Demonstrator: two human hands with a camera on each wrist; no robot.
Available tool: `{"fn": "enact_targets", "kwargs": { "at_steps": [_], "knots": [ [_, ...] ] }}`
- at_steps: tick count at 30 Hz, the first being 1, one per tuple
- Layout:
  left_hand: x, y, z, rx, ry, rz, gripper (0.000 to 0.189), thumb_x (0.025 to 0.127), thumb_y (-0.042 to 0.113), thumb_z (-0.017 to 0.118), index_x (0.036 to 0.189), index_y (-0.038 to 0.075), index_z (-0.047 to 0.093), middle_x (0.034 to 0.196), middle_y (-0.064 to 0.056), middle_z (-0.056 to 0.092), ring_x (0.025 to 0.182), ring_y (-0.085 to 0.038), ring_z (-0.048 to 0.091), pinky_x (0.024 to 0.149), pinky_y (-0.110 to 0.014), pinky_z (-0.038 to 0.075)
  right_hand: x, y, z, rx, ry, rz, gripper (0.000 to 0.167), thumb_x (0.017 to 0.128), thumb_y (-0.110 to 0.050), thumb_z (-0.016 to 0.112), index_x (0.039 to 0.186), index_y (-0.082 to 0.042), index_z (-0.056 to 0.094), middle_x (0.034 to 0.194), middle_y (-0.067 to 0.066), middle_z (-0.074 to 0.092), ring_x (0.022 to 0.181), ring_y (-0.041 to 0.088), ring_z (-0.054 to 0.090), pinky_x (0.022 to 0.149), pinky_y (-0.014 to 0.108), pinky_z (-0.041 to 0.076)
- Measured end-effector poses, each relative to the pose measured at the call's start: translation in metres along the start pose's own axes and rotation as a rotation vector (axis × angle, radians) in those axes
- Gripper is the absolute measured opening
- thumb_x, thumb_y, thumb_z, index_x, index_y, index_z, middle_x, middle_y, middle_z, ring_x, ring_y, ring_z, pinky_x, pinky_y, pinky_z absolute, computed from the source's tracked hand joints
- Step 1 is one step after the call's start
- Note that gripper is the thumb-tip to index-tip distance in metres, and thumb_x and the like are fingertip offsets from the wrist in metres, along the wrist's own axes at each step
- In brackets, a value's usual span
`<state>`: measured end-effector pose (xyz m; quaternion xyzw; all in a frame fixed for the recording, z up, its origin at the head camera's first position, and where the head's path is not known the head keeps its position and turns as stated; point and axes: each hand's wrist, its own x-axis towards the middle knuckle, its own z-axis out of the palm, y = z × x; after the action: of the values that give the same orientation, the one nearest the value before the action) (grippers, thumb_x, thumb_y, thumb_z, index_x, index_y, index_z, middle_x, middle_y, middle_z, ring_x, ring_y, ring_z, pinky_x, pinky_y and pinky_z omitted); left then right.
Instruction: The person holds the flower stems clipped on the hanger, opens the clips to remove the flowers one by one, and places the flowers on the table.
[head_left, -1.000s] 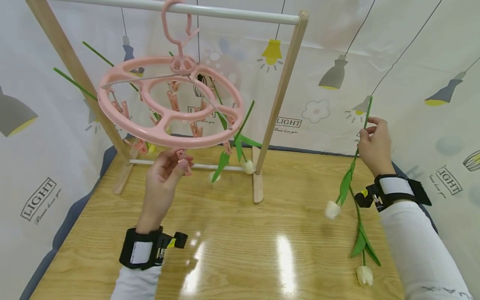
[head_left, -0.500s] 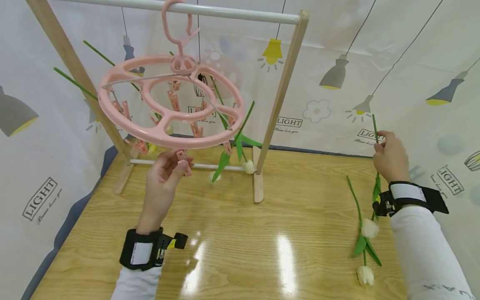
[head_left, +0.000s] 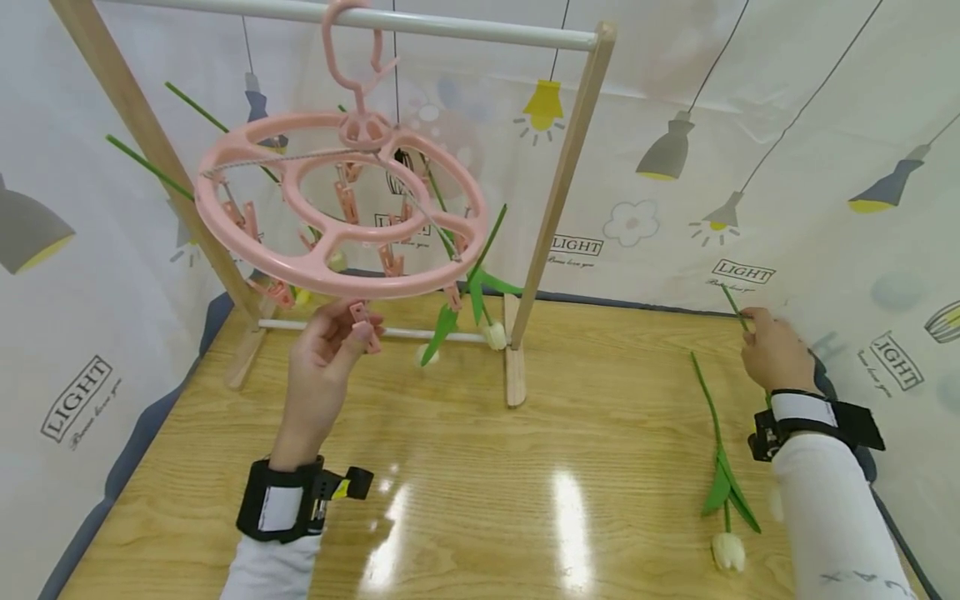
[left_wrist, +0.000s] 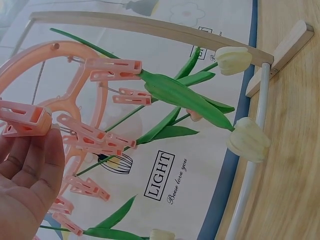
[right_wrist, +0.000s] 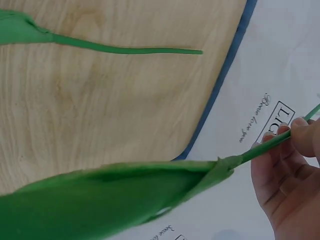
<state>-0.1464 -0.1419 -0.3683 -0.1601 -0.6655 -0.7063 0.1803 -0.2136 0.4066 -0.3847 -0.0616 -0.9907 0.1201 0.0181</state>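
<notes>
My left hand [head_left: 322, 358] pinches a pink clothespin [head_left: 365, 327] below the front rim of a round pink clip hanger [head_left: 337, 279]. In the left wrist view, that clothespin [left_wrist: 25, 118] sits at the fingertips. Near the right edge of the table, my right hand [head_left: 780, 350] holds an artificial tulip by its green stem [head_left: 732, 303], the stem's end pointing up and left. The right wrist view shows its large green leaf [right_wrist: 120, 195] close to the camera; its bloom is mostly hidden by my arm. Another white tulip [head_left: 717, 475] lies on the table left of my right forearm.
The hanger hooks over the white top bar [head_left: 465, 29] of a wooden rack [head_left: 566, 183]. Several tulips hang from its clothespins, white blooms [left_wrist: 248, 140] downward; other clothespins [left_wrist: 90, 187] hold none. A printed curtain [head_left: 667, 250] stands behind the wooden table [head_left: 600, 400].
My right hand has moved right and down with its tulip, away from the tulip on the table, and the stem now leans left. My left hand stays at the clothespin.
</notes>
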Motion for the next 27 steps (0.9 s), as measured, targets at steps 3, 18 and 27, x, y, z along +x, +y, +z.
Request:
{"fn": "enact_targets", "kwargs": {
  "at_steps": [3,18,27],
  "knots": [
    [0.0,0.0,0.0,-0.003,-0.001,-0.005,0.025,0.1,0.002,0.054,0.124,0.003,0.056,0.104,-0.003,0.065,0.088,-0.006,0.064,0.079,-0.016,0.056,-0.003,0.003,0.005,-0.009,-0.015,0.032,0.043,0.102,-0.008,0.04,0.143,0.004,0.035,0.109,0.041,0.051,0.09,0.057,0.055,0.06,0.059,0.044],
    [-0.001,0.0,-0.002,-0.013,0.005,0.011,0.025,0.099,0.0,0.054,0.121,0.012,0.059,0.104,-0.002,0.065,0.089,-0.006,0.065,0.079,-0.017,0.056,-0.006,0.013,0.024,-0.029,-0.022,-0.004,0.044,0.103,-0.009,0.042,0.146,-0.003,0.034,0.114,0.038,0.057,0.082,0.056,0.058,0.058,0.059,0.043],
    [-0.001,0.0,-0.002,0.006,0.006,0.012,0.025,0.099,0.0,0.054,0.121,0.012,0.059,0.105,-0.003,0.065,0.093,-0.01,0.066,0.08,-0.017,0.056,-0.013,0.019,0.041,-0.04,-0.006,-0.096,0.045,0.097,-0.001,0.045,0.14,0.006,0.034,0.091,0.039,0.056,0.054,0.032,0.052,0.044,0.036,0.034]
  ]
}}
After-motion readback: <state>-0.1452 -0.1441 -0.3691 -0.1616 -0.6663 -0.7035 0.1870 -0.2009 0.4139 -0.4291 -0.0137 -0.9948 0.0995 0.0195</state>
